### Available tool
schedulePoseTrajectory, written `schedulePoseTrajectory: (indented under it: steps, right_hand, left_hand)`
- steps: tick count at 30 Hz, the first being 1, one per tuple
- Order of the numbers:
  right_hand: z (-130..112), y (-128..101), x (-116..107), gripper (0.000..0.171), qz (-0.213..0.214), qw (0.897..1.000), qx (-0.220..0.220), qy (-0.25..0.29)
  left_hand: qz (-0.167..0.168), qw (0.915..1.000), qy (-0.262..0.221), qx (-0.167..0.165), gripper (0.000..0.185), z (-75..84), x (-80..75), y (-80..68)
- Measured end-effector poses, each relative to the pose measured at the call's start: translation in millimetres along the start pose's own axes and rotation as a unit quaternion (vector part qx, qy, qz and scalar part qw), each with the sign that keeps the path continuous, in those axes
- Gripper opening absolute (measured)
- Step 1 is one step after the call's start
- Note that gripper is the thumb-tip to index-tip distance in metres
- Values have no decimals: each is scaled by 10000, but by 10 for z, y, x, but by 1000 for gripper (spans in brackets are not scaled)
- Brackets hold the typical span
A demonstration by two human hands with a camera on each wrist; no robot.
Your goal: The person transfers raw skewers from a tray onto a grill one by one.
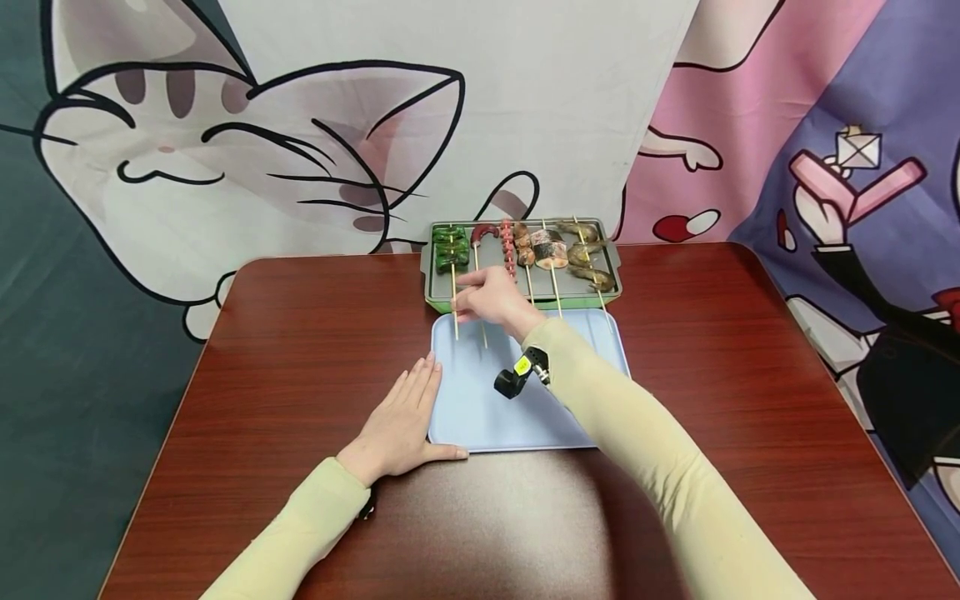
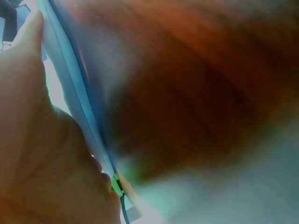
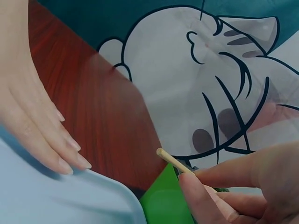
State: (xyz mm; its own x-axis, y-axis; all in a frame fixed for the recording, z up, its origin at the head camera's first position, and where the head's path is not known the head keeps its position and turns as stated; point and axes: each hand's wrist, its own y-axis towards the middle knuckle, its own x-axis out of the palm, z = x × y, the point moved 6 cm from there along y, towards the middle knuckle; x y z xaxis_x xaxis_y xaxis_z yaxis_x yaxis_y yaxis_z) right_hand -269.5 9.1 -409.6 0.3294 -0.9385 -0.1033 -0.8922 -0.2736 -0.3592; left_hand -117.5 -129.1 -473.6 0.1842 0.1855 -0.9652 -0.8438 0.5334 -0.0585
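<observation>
A green grill pan point(image 1: 435, 287) at the table's far side carries several skewers: green peppers point(image 1: 450, 246), a sausage point(image 1: 484, 232), meat and fish pieces. My right hand point(image 1: 491, 300) reaches over the pan's near left part. There its thumb and fingers point(image 3: 210, 196) pinch a thin wooden skewer stick point(image 3: 172, 160); I cannot tell which skewer it belongs to. My left hand point(image 1: 401, 417) lies flat on the table, fingers straight, against the left edge of a light blue tray point(image 1: 480, 417). The left wrist view shows that palm point(image 2: 42, 140) beside the tray's rim point(image 2: 70, 84).
The dark red wooden table point(image 1: 300, 333) spreads bare to the left and right of the trays. A cartoon cat cloth point(image 1: 225, 150) hangs behind the far edge. A black wrist camera point(image 1: 513, 379) sits on my right sleeve above the blue tray.
</observation>
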Motion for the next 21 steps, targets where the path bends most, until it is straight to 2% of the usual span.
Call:
schedulePoseTrajectory:
  steps: [3, 9, 16, 19, 21]
  right_hand:
    - [-7, -19, 12, 52, -17, 9997, -92, -225]
    - [-33, -125, 22, 55, -99, 9938, -365, -1050]
    - [-221, -338, -129, 56, 44, 9889, -868, -1205]
    - [-367, -452, -270, 58, 169, 9860, -1155, -1190]
    - [-473, -532, -392, 58, 309, 9818, -1417, -1228]
  left_hand:
    - [43, 10000, 3, 18, 125, -5, 7, -2]
    - [155, 9998, -60, 64, 125, -51, 71, 5]
    - [129, 9998, -167, 28, 126, -100, 120, 6]
    - [196, 9996, -221, -27, 125, -121, 43, 21]
    - [370, 9990, -224, -73, 124, -156, -59, 43]
